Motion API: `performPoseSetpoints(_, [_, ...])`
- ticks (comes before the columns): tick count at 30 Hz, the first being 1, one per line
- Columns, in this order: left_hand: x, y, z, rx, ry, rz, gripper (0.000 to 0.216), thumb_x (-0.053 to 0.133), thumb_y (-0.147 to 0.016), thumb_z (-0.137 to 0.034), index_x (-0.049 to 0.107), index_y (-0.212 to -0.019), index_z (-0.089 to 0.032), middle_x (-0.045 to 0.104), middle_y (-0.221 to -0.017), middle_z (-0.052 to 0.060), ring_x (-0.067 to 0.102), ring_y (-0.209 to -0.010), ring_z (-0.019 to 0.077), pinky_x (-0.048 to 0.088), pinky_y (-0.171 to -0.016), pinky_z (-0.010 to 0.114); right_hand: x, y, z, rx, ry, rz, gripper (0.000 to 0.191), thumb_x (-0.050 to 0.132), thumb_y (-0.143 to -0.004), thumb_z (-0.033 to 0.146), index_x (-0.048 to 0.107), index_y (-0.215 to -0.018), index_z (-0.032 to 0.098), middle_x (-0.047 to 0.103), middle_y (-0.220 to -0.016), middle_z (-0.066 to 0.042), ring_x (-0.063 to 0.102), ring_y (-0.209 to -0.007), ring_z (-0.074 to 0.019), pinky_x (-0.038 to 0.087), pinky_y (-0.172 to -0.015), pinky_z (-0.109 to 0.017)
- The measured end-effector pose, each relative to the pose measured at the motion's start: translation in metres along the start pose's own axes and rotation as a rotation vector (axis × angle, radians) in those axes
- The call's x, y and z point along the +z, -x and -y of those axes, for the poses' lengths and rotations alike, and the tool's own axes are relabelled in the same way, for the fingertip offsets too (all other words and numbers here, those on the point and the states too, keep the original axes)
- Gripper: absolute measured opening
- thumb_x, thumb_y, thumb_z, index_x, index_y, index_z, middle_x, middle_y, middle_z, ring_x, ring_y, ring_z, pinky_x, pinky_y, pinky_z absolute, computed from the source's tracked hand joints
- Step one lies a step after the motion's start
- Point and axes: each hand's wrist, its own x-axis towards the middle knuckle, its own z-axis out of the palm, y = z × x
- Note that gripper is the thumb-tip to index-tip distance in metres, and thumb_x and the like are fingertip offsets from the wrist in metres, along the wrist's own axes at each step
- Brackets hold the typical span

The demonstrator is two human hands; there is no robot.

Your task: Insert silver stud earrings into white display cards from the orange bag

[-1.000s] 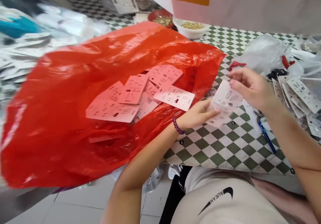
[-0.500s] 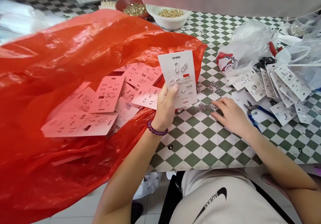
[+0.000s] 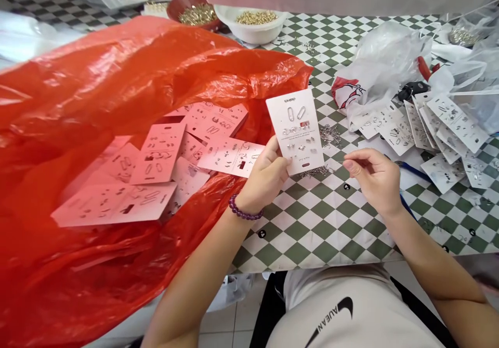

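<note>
the left hand (image 3: 266, 177) comes up from the lower left with the wrist bent, a purple bead bracelet (image 3: 245, 209) around it. its grip is narrow: thumb and fingers pinch the lower part of a white earring card (image 3: 295, 130), held up above the tabletop (image 3: 331, 228). the card's printed face turns toward the person, and its long axis stands nearly upright in view, the top end leaning a little left. silver clip-shaped pieces sit on its face.

the right hand (image 3: 374, 179) hovers just beside the card, fingers curled, with thumb and index fingertips (image 3: 349, 165) drawn close in a narrow grip. anything between them would be too small to tell.

loose silver pieces (image 3: 329, 135) lie on the checked green-and-white surface near the card's right edge. to the left, a red plastic bag (image 3: 117, 78) spreads across the tabletop with a heap of similar cards (image 3: 156, 156) on it. farther ahead sit a white bowl of gold-coloured pieces (image 3: 251, 26) and a red bowl (image 3: 195, 14). to the right are a white plastic bag (image 3: 380, 62), a fanned pile of cards (image 3: 448, 124) and blue-handled pliers (image 3: 415, 171), mostly hidden.
</note>
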Motion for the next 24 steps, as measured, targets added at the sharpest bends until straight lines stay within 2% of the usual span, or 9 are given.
performPoseSetpoints(3, [-0.002, 0.0, 0.008, -0.011, -0.076, 0.017, 0.046, 0.048, -0.083, -0.018, 0.043, -0.128, -0.028, 0.052, -0.139, 0.004, 0.054, -0.125, 0.0244, 0.054, -0.096, 0.045, 0.002, 0.003, 0.008, 0.047, -0.108, -0.068, 0.011, 0.071, -0.082, 0.034, 0.07, -0.087, 0.024, 0.07, -0.081, -0.001, 0.065, -0.065, -0.0143, 0.059, -0.061, -0.029])
performPoseSetpoints(7, [-0.002, 0.003, 0.01, -0.011, -0.264, 0.039, 0.035, 0.049, -0.087, -0.022, 0.052, -0.122, -0.024, 0.06, -0.13, 0.005, 0.056, -0.12, 0.0233, 0.048, -0.103, 0.043, 0.003, 0.005, 0.008, 0.022, -0.135, -0.126, 0.01, 0.07, -0.083, 0.03, 0.072, -0.091, 0.025, 0.072, -0.087, -0.001, 0.067, -0.068, -0.015, 0.06, -0.064, -0.031])
performPoseSetpoints(10, [0.0, 0.005, 0.008, -0.031, -0.355, 0.07, 0.035, 0.049, -0.089, -0.025, 0.053, -0.123, -0.022, 0.06, -0.129, 0.006, 0.057, -0.119, 0.0235, 0.046, -0.104, 0.043, 0.001, 0.003, 0.005, -0.027, -0.091, -0.159, 0.012, 0.067, -0.086, 0.026, 0.071, -0.097, 0.027, 0.072, -0.09, -0.001, 0.067, -0.068, -0.0144, 0.06, -0.063, -0.031])
performPoseSetpoints(12, [0.001, 0.006, 0.007, -0.04, -0.371, 0.099, 0.037, 0.049, -0.089, -0.026, 0.052, -0.125, -0.021, 0.059, -0.131, 0.007, 0.055, -0.121, 0.024, 0.046, -0.104, 0.043, -0.002, 0.001, 0.002, -0.123, 0.031, -0.161, 0.012, 0.064, -0.088, 0.024, 0.071, -0.097, 0.027, 0.073, -0.091, -0.001, 0.068, -0.071, -0.0159, 0.059, -0.065, -0.033])
performPoseSetpoints(17, [0.005, 0.007, 0.004, -0.018, -0.405, 0.174, 0.036, 0.048, -0.091, -0.027, 0.052, -0.126, -0.02, 0.058, -0.133, 0.008, 0.055, -0.121, 0.0232, 0.049, -0.1, 0.039, -0.008, -0.007, -0.003, -0.38, 0.407, -0.096, 0.012, 0.06, -0.091, 0.029, 0.07, -0.086, 0.026, 0.073, -0.078, -0.001, 0.066, -0.07, -0.0189, 0.055, -0.066, -0.035])
performPoseSetpoints(20, [0.006, 0.008, 0.003, -0.002, -0.429, 0.175, 0.032, 0.047, -0.092, -0.029, 0.054, -0.122, -0.021, 0.061, -0.128, 0.007, 0.059, -0.115, 0.0221, 0.051, -0.096, 0.037, -0.01, -0.009, -0.005, -0.411, 0.46, -0.042, 0.014, 0.059, -0.092, 0.031, 0.067, -0.082, 0.025, 0.072, -0.076, -0.001, 0.063, -0.066, -0.0174, 0.051, -0.064, -0.033])
performPoseSetpoints(24, [0.006, 0.008, 0.002, 0.03, -0.448, 0.16, 0.03, 0.048, -0.093, -0.029, 0.055, -0.121, -0.021, 0.061, -0.128, 0.007, 0.059, -0.115, 0.0213, 0.05, -0.097, 0.035, -0.012, -0.009, -0.003, -0.376, 0.397, 0.022, 0.014, 0.057, -0.093, 0.027, 0.064, -0.081, 0.023, 0.07, -0.077, -0.001, 0.061, -0.07, -0.0165, 0.049, -0.064, -0.031])
